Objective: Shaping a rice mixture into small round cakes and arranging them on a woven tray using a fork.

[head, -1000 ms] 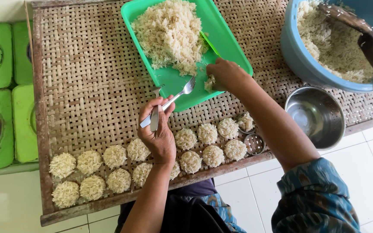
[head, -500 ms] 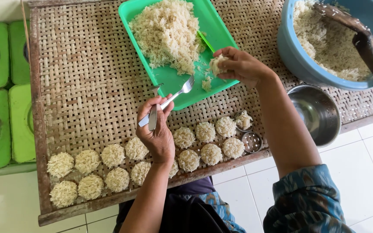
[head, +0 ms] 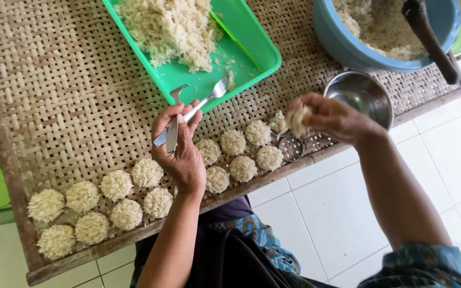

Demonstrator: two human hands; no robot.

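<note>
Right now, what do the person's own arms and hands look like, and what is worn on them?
Both hands are bare: no gloves, rings or watch show on the left hand or the right hand. The left forearm is uncovered as far as the picture shows. The right arm is bare to near the elbow, where a blue patterned sleeve begins.

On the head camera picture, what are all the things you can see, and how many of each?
Woven tray: one, brown, under everything.
Green tray: one, top middle, holding loose pale noodles.
Noodle rounds: about fourteen, pale, along the near edge.
Blue bowl: one, top right, with noodles and a dark handle.
Steel bowl: one, right.
Small ring mould: one, metal, beside the rounds.
Forks: two, silver, in the left hand.
Noodle clump: one, in the right hand.
</note>
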